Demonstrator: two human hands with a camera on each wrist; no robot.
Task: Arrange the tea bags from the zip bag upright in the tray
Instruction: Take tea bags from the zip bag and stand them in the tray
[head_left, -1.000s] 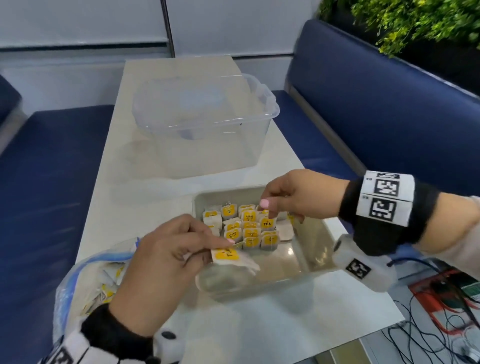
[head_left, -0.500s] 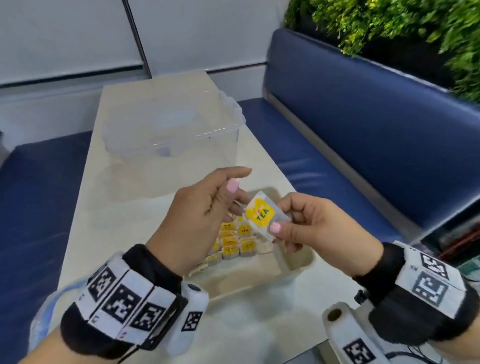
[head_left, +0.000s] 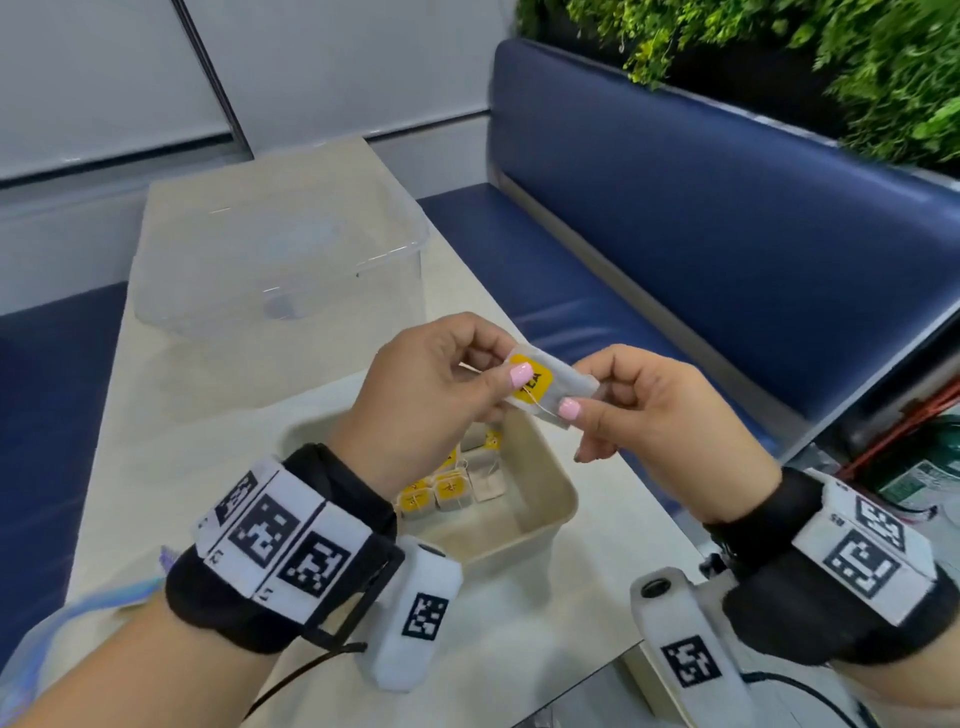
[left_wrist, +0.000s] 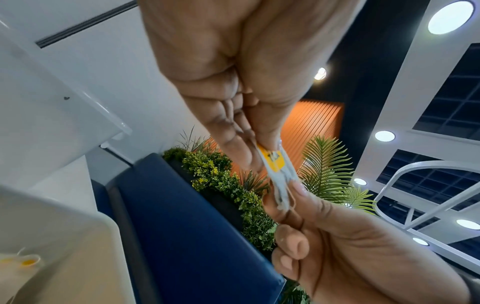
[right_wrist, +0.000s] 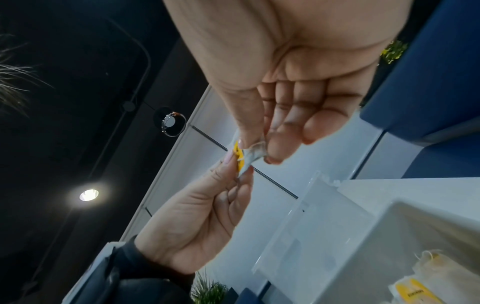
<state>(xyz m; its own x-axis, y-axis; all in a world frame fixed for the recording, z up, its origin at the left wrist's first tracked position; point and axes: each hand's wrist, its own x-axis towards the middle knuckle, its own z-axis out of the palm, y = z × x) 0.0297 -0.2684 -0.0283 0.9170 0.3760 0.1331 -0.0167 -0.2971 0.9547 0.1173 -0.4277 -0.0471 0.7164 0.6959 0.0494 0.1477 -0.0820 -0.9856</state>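
Above the tray (head_left: 540, 525), both hands shared one tea bag (head_left: 558, 384), raised clear of the bags below, probably so its yellow tag and string could be squared up before it went in. The left hand (head_left: 426, 395) pinched the tagged end, thumb flat on the yellow label and fingers behind it; the right hand (head_left: 660, 415) pinched the opposite end between thumb and forefinger, its other fingers curled under and holding nothing. In the left wrist view the bag showed edge-on, stretched between the two pinches, which looked like a grip meant to flatten the paper. The tray sat near the desk's (head_left: 171, 415) right edge, towards its near end, and the placed tea bags (head_left: 441, 491) stood upright in rows packed against the tray's far left part; its near right part was bare, apparently the room kept for further rows. The zip bag (head_left: 57, 634) lay at the desk's near left corner, mostly cut off by the picture's edge. A clear plastic tub (head_left: 280, 249) stood at the far end of the desk, well apart from the tray.
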